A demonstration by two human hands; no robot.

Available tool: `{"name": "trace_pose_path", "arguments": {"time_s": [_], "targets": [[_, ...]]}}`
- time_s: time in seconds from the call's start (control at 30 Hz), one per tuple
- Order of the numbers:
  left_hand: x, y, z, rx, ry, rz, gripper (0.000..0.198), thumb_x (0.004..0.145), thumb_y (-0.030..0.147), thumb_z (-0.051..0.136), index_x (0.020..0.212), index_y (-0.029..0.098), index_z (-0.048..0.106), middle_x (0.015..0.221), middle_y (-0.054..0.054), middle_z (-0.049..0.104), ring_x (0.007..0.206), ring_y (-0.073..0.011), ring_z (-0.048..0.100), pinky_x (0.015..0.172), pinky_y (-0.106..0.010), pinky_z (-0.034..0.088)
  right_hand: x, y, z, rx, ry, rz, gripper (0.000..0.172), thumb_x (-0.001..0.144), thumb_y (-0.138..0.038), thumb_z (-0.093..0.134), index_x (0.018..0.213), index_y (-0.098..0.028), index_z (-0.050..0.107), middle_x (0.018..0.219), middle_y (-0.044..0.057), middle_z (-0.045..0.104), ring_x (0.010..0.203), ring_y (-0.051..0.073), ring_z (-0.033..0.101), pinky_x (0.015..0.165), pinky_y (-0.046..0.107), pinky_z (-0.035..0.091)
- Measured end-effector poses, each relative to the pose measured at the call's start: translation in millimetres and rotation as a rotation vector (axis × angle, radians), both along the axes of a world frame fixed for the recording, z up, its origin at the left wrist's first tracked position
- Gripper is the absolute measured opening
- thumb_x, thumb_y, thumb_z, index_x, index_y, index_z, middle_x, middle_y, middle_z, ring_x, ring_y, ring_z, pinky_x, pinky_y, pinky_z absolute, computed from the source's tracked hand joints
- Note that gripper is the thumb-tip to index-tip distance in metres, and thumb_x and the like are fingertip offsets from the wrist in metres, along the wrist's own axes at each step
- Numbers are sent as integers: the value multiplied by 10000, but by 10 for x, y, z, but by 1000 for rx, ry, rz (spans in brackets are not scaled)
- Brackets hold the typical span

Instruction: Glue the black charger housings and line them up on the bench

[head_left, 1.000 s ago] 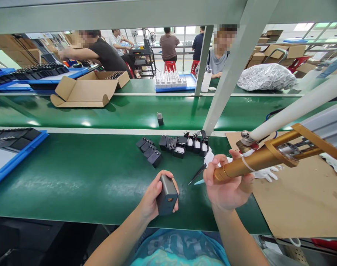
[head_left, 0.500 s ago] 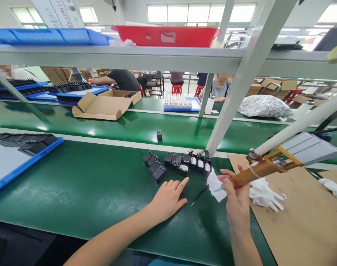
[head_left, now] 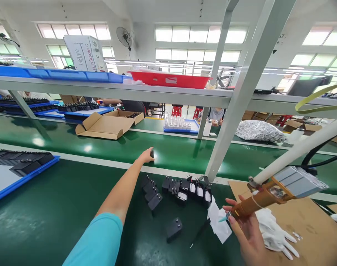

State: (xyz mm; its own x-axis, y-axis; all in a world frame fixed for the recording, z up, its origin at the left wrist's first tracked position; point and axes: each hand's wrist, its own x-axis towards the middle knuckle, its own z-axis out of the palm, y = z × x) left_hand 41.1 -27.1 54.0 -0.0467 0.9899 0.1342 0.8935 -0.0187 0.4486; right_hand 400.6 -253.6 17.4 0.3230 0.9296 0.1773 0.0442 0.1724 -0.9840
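Note:
My left hand (head_left: 145, 157) is stretched far out over the green belt (head_left: 74, 207), its fingers closed round a small black charger (head_left: 151, 152) standing alone on the far belt strip. My right hand (head_left: 244, 227) holds the gold barrel of a glue-gun-like tool (head_left: 257, 203) near the bottom right, its tip over a white paper scrap (head_left: 220, 223). A black charger block (head_left: 173, 229) lies on the belt in front of me. Several black chargers (head_left: 182, 188) stand in a row behind it.
A brown cardboard sheet (head_left: 309, 229) with white gloves (head_left: 273, 231) lies at the right. A blue tray (head_left: 19, 170) with black parts sits left. An open carton (head_left: 107, 125), a tray of white parts (head_left: 179, 123) and a plastic bag (head_left: 258, 131) lie beyond. A slanted grey post (head_left: 235, 103) rises centre-right.
My left hand set down the black charger block it held, then reached forward to the lone charger on the far strip. The view tilted upward. The right hand kept the tool.

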Motion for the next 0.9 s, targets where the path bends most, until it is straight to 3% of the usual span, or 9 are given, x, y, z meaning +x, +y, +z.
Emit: {"name": "trace_pose_path", "arguments": {"time_s": [0.13,0.23,0.33,0.43,0.53,0.6,0.73,0.8,0.9], "targets": [[-72,-16,76,9,-24,35,344,888,312,588,1188,148,552,1192,-96,585,1026,-226,598,870,-436,507,41,10,-63,-2,-6,3,672,752,-460,648,1345,-287,385,1190,106,588,990,272,611,873,419,487],[-143,-310,270,57,-63,18,514,802,332,676,1254,151,512,1233,-123,577,1057,-251,588,910,-400,492,37,-23,-22,-29,3,-1,643,763,-452,639,1338,-296,399,1201,100,589,1001,266,609,875,406,486],[-129,-991,485,103,-136,-93,595,746,415,700,1275,224,505,1229,-73,593,1069,-251,588,894,-357,508,19,-66,51,-55,5,-11,631,772,-433,641,1343,-306,402,1192,91,590,1004,255,604,913,409,466],[78,-1894,551,91,-274,-459,585,682,405,764,1221,291,567,1191,-56,628,1063,-291,601,913,-418,496,17,-85,76,-30,14,7,619,774,-398,653,1337,-311,411,1176,85,595,985,241,612,921,411,463],[443,-2589,367,-92,-340,-724,688,671,361,787,1299,407,510,1234,-34,628,1092,-316,604,931,-438,501,36,-81,40,15,2,34,601,769,-372,664,1319,-304,430,1156,91,608,952,237,625,891,415,480],[694,-2803,148,-167,-410,-815,724,683,294,775,1319,469,475,1229,-25,638,1032,-331,638,871,-455,540,44,-76,13,47,-9,57,604,766,-361,668,1319,-302,431,1151,95,609,944,236,627,891,424,478],[1040,-2802,-212,-113,-531,-891,807,652,195,778,1324,504,454,1197,-26,655,954,-367,666,815,-529,554,29,-79,12,107,-14,96,615,784,-347,648,1347,-296,404,1146,98,601,942,225,621,911,437,458],[1129,-2760,-269,-67,-545,-900,769,701,148,714,1337,489,447,1221,-14,641,998,-353,652,860,-533,533,16,-83,24,125,-13,97,608,791,-347,638,1349,-291,403,1139,97,598,935,222,620,910,441,456],[1184,-2780,-230,-67,-493,-915,783,739,98,633,1376,483,389,1328,0,569,1108,-346,601,933,-537,488,13,-81,25,130,-8,91,593,793,-349,634,1339,-293,410,1140,95,593,931,221,617,923,453,448]]}}
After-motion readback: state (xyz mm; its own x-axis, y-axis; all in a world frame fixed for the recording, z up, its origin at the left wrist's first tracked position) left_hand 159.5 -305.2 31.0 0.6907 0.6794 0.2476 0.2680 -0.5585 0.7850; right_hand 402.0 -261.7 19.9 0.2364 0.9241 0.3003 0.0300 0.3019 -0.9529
